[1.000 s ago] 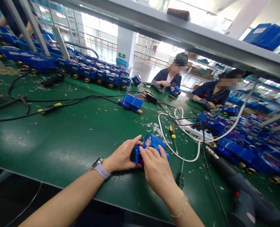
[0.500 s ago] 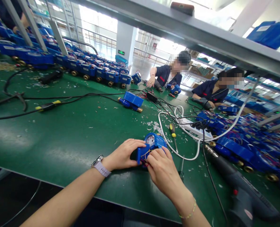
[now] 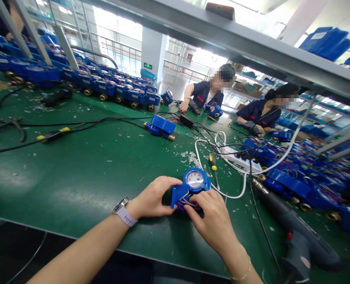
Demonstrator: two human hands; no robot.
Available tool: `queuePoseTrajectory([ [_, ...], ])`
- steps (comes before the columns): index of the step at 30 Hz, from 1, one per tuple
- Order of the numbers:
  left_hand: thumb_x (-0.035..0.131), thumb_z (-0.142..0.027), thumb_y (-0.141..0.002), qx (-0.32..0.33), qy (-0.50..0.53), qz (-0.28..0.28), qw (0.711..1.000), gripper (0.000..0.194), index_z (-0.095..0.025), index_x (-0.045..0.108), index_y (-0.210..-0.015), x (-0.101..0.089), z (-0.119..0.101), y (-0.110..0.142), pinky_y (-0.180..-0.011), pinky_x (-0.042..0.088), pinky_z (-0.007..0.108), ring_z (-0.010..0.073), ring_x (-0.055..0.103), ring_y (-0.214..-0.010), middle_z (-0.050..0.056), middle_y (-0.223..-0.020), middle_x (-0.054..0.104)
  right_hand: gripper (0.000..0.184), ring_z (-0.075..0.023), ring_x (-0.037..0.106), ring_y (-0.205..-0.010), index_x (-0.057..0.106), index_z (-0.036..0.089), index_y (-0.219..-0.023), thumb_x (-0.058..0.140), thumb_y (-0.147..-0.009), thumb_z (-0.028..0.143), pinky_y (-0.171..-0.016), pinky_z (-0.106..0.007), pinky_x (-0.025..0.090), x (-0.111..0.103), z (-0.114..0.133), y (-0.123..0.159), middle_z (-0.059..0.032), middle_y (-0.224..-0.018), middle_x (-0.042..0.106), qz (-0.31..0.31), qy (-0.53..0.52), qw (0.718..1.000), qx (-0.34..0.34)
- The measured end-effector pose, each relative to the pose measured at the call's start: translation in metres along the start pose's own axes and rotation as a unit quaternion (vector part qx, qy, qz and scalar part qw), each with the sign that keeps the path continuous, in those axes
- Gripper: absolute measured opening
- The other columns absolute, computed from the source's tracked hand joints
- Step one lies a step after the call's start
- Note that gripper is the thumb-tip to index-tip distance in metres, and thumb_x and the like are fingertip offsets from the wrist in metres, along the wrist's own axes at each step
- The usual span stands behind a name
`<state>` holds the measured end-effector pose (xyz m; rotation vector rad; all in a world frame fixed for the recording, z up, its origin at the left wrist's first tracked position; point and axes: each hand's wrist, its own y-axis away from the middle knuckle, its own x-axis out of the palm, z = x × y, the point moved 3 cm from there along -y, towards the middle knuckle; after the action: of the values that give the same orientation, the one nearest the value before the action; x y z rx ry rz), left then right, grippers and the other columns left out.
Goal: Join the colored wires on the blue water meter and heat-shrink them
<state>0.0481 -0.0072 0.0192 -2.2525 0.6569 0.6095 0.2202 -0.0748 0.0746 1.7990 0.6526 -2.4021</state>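
Observation:
In front of me on the green bench is a blue water meter [image 3: 195, 178] with a round white dial and an open wiring box [image 3: 179, 197] on its near side. Thin yellow and dark wires [image 3: 186, 198] show inside the box. My left hand [image 3: 155, 197] grips the box's left side between thumb and fingers. Over the right side of the box, my right hand [image 3: 212, 213] has its fingers bent down into the wires and against the housing. Its fingertips are partly hidden, so the exact wire they touch cannot be made out.
A yellow-black screwdriver [image 3: 212, 161] and a white power strip [image 3: 241, 157] with cables lie beyond the meter. A heat gun [image 3: 296, 225] lies at right. Another blue meter [image 3: 161, 127] stands further back. Rows of meters [image 3: 109, 87] line the far left. Two co-workers [image 3: 207, 92] sit opposite.
My right hand has shifted right and its thumb and fingers have spread a little, showing more of the dial and wires. The left hand keeps its grip. The view has shifted slightly.

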Motion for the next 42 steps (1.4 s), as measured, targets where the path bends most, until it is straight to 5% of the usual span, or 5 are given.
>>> queuePoseTrajectory([
  [11, 0.07, -0.023, -0.065, 0.01, -0.021, -0.026, 0.999, 0.06, -0.021, 0.048, -0.121, -0.009, -0.005, 0.0, -0.096, 0.046, 0.042, 0.0277, 0.058, -0.11, 0.009, -0.118, 0.062, 0.017, -0.0207, 0.054, -0.083, 0.066, 0.022, -0.089, 0.05, -0.095, 0.019, -0.096, -0.05, 0.032, 0.006, 0.001, 0.003, -0.0041, -0.089, 0.058, -0.092, -0.014, 0.996, -0.014],
  [18, 0.069, -0.024, -0.067, 0.012, -0.042, -0.032, 0.999, 0.059, -0.019, 0.048, -0.121, -0.014, -0.002, 0.002, -0.095, 0.046, 0.043, 0.0276, 0.059, -0.108, 0.01, -0.116, 0.063, 0.017, -0.0185, 0.059, -0.083, 0.059, 0.019, -0.082, 0.048, -0.096, 0.02, -0.072, -0.029, 0.048, -0.019, -0.014, 0.005, -0.0056, -0.089, 0.059, -0.186, -0.114, 0.974, 0.051],
  [26, 0.074, -0.031, -0.07, 0.053, -0.048, -0.062, 0.996, 0.056, -0.02, 0.049, -0.119, -0.015, -0.005, 0.002, -0.093, 0.046, 0.04, 0.0262, 0.06, -0.106, 0.01, -0.114, 0.065, 0.012, -0.0222, 0.057, -0.094, 0.056, 0.02, -0.1, 0.049, -0.092, 0.013, -0.101, -0.046, 0.032, 0.003, 0.011, -0.003, -0.0048, -0.1, 0.064, -0.034, -0.027, 0.999, -0.031],
  [31, 0.076, -0.041, -0.071, 0.057, -0.026, -0.059, 0.996, 0.057, -0.02, 0.051, -0.118, -0.014, -0.004, 0.003, -0.093, 0.045, 0.041, 0.0267, 0.06, -0.106, 0.01, -0.114, 0.065, 0.01, -0.0228, 0.052, -0.084, 0.059, 0.021, -0.093, 0.056, -0.089, 0.012, -0.087, -0.039, 0.038, 0.014, 0.018, -0.005, -0.003, -0.087, 0.06, 0.001, 0.0, 1.0, -0.01],
  [42, 0.056, -0.062, -0.082, -0.182, 0.336, 0.084, 0.92, 0.063, -0.016, 0.046, -0.124, 0.003, 0.003, 0.001, -0.076, 0.045, 0.03, 0.0171, 0.055, -0.084, 0.009, -0.113, 0.056, 0.015, -0.0194, 0.054, -0.085, 0.056, 0.021, -0.088, 0.046, -0.091, 0.01, -0.098, -0.041, 0.028, 0.008, 0.018, 0.002, -0.0013, -0.09, 0.061, -0.033, -0.072, 0.994, -0.081],
])
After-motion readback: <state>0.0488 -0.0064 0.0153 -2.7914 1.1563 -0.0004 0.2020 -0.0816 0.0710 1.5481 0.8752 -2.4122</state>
